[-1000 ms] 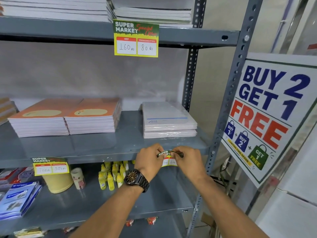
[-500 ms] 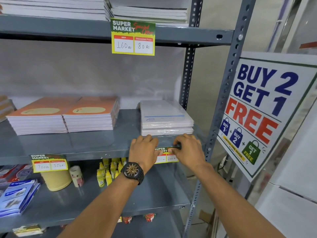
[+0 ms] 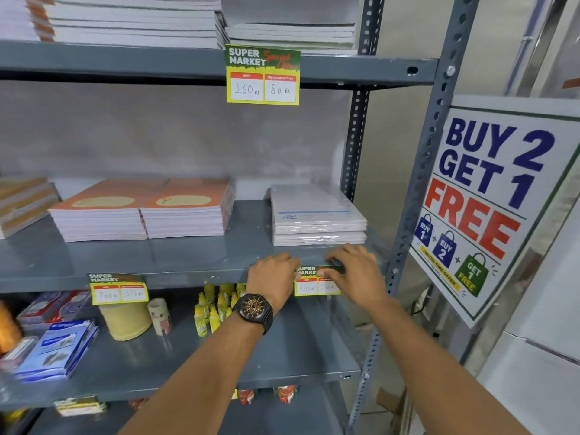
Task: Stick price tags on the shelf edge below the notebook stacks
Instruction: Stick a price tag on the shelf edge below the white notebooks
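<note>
- Pressing: your left hand [image 3: 272, 275] and right hand [image 3: 354, 271] are both lying flat, fingers spread, grasping nothing, pinning the price tag [image 3: 317, 282] against the shelf edge [image 3: 194, 277].
- Sitting: the tag is resting on the lip just below the wrapped notebook stack [image 3: 317, 215], its price boxes hanging under the edge.
- Risking: you are holding only the top strip; lifting off too soon is likely to let it peel or tilt.
- Risking: uneven pressure could be setting it crooked beside the neighbouring tag [image 3: 117, 288].
- Risking: your right knuckles are close to the stack and could nudge it.
</note>
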The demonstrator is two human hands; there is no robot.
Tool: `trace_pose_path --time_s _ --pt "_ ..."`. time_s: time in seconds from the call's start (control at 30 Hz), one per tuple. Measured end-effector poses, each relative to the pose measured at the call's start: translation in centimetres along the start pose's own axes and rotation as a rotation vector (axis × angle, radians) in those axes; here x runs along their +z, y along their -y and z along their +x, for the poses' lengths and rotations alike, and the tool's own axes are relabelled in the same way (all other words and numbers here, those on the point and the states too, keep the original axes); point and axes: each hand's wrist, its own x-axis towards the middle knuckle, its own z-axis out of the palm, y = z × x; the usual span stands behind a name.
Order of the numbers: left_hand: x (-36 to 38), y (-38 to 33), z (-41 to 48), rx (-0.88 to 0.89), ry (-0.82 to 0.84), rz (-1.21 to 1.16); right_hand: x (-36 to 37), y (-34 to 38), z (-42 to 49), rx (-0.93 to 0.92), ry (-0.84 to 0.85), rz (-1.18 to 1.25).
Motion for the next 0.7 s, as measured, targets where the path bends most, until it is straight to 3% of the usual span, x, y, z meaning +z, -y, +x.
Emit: trace_pose_path --time_s 0.23,0.7 --pt "0.4 0.5 0.0 -0.012 -0.01 -0.047 -1.4 -1.9 0.6 -0.015 0.077 0.331" --pt "0.7 1.1 -0.1 0.053 0.021 -0.072 -1.3 0.0 0.6 0.124 0.054 0.18"
